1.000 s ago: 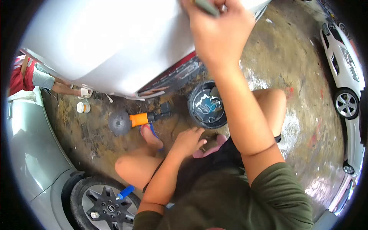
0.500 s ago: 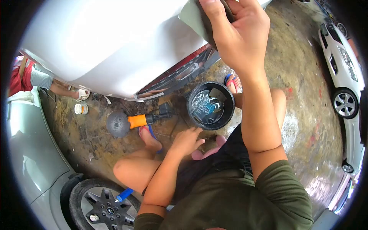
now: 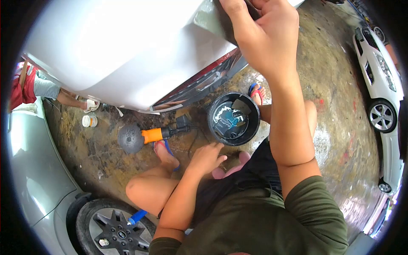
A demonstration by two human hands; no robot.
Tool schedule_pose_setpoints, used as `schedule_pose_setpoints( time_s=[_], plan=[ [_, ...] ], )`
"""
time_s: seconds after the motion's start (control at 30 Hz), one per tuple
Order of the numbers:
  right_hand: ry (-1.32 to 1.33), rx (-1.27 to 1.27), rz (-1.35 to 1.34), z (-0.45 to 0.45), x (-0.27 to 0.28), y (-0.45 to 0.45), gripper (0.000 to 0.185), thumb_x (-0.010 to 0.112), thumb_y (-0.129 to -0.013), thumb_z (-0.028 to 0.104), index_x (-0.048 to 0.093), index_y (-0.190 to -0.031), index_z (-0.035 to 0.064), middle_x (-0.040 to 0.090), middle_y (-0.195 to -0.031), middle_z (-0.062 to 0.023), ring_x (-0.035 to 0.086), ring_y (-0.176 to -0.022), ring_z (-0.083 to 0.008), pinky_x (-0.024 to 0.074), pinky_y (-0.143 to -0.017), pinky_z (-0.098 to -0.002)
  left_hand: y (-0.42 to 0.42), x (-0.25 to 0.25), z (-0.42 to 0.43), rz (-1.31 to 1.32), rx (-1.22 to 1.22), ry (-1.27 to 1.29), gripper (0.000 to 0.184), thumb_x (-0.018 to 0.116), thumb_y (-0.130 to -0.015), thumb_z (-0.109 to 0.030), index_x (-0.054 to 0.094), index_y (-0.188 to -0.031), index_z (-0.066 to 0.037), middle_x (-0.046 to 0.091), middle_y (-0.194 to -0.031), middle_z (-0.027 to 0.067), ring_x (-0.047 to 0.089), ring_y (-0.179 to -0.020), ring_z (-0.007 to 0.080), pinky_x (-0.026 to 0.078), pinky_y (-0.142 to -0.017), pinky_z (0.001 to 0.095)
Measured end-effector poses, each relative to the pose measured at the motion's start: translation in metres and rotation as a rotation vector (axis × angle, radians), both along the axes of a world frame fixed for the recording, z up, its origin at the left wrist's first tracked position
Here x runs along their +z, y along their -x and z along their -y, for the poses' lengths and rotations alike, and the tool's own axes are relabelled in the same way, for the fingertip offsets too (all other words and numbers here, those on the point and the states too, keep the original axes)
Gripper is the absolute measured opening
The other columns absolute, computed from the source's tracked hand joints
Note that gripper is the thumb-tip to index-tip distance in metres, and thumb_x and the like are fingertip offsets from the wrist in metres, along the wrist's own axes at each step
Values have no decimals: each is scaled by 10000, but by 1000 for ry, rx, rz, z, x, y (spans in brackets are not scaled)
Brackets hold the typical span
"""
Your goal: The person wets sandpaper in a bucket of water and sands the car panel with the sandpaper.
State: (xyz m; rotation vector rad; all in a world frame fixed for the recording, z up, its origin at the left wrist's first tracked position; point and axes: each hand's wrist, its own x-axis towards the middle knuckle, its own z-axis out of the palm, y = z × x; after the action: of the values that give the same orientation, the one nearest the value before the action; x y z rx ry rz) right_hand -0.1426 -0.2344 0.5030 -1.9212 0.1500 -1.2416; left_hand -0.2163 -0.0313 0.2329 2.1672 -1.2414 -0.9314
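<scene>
At the top of the view my right hand [image 3: 265,36] is closed on a bent sheet of sandpaper [image 3: 210,19], greyish green on one face and dark on the other. The sheet is over the edge of a white car's body panel [image 3: 127,46]; whether it touches the paint I cannot tell. My left hand [image 3: 207,158] hangs palm down near my lap, thumb apart from loosely bent fingers, holding nothing. Just beyond it stands a black bucket [image 3: 211,127] with water and dark sheets inside. My fingertips come close to its rim.
An orange and black power polisher [image 3: 154,135] with a round grey pad lies on the wet floor beside a white tub [image 3: 89,121]. A grey car and a wheel [image 3: 121,233] are at left. Another person's leg [image 3: 70,98] shows there. A white car [image 3: 380,76] stands at right.
My right hand and the sandpaper have shifted slightly, the sheet's corner now a little further left and lower. My left hand stays in place. Reflections on the bucket water look different.
</scene>
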Motion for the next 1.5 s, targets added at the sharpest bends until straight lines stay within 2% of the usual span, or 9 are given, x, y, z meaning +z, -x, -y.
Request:
schedule_pose_setpoints(
  time_s=[0.13, 0.93, 1.1, 1.13, 1.2, 1.27, 1.37, 1.43, 1.5],
  plan=[
    [-92, 10, -225, 0, 18, 8, 231, 719, -957, 157, 651, -872, -47, 673, -683, -95, 626, -604, -115, 473, -538, -268, -1, 0, 1, 1, 1, -1, 495, 694, -931, -352, 622, -1308, -39, 684, -1157, 210, 662, -1076, 416, 527, -923, 511],
    [8, -235, 126, -11, 2, -17, 253, 793, -870, 135, 664, -784, -64, 691, -653, -177, 673, -623, -153, 516, -566, -285, -3, -2, 2, 56, -37, -42, 488, 682, -938, -385, 602, -1302, -69, 676, -1157, 215, 661, -1072, 437, 537, -900, 528],
    [-59, -89, 58, -5, -41, -13, 289, 746, -945, 280, 672, -911, 2, 701, -817, -17, 599, -679, -92, 501, -624, -261, 3, -2, 0, 35, 2, -28, 478, 678, -937, -380, 602, -1292, -69, 674, -1153, 220, 663, -1062, 436, 531, -897, 538],
    [-133, -64, 124, -7, -21, -14, 280, 791, -866, 178, 682, -792, -70, 693, -656, -176, 663, -619, -162, 514, -588, -293, 1, -1, 1, 40, -26, -68, 469, 671, -943, -377, 603, -1292, -72, 673, -1156, 217, 661, -1067, 435, 532, -896, 537],
    [-166, -81, 123, -2, -3, -22, 274, 788, -875, 158, 675, -778, -72, 698, -658, -169, 663, -601, -164, 514, -579, -286, 0, -3, 2, 16, -41, -65, 477, 664, -949, -387, 600, -1306, -79, 671, -1173, 217, 658, -1088, 432, 532, -911, 532],
    [307, -312, 62, 13, -15, -25, 322, 823, -878, 267, 686, -758, 1, 688, -692, -9, 584, -576, -87, 499, -547, -271, 1, 2, 3, 10, -42, -69, 485, 658, -953, -398, 593, -1317, -84, 670, -1182, 221, 654, -1106, 432, 531, -922, 526],
    [-80, -138, 200, -11, -37, -20, 282, 839, -829, 201, 673, -746, -12, 652, -613, -42, 572, -581, -73, 482, -565, -253, 1, -3, 3, 30, -49, -63, 473, 656, -951, -385, 591, -1300, -72, 672, -1177, 210, 656, -1086, 432, 530, -908, 534],
    [246, -306, 154, 11, -11, -27, 308, 834, -847, 249, 697, -787, -20, 654, -609, -25, 578, -587, -90, 485, -574, -265, 5, -7, 1, 46, -45, -54, 475, 661, -951, -383, 593, -1297, -65, 674, -1162, 207, 661, -1078, 427, 533, -905, 526],
    [64, -279, 108, -9, 2, -19, 277, 789, -878, 167, 675, -776, -64, 691, -656, -139, 645, -599, -150, 511, -577, -283, 1, -3, 5, 40, -43, -51, 481, 666, -948, -385, 595, -1300, -66, 674, -1163, 208, 662, -1086, 423, 535, -911, 518]
  ],
)
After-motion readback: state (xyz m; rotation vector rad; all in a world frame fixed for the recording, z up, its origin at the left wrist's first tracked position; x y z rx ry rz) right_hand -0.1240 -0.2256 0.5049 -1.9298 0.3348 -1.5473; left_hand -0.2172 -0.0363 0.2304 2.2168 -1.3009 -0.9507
